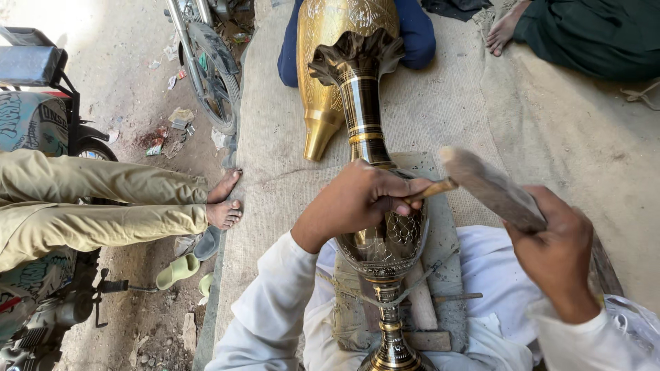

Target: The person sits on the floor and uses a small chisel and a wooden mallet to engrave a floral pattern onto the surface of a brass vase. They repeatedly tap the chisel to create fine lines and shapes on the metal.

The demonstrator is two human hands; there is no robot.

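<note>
While the left hand clamps a chisel against the brass vase, the right hand, fingers closed on a wooden mallet, should strike squarely.

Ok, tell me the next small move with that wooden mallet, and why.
Probably bring the wooden mallet in the right hand down onto the chisel. The left hand holds its tip against the brass vase, and the mallet is raised just beside its end.

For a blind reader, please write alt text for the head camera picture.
A left hand holds a thin tool against a tall engraved brass vase lying on burlap matting, while the right hand raises a wooden mallet. Another brass vase lies beyond it.
</note>
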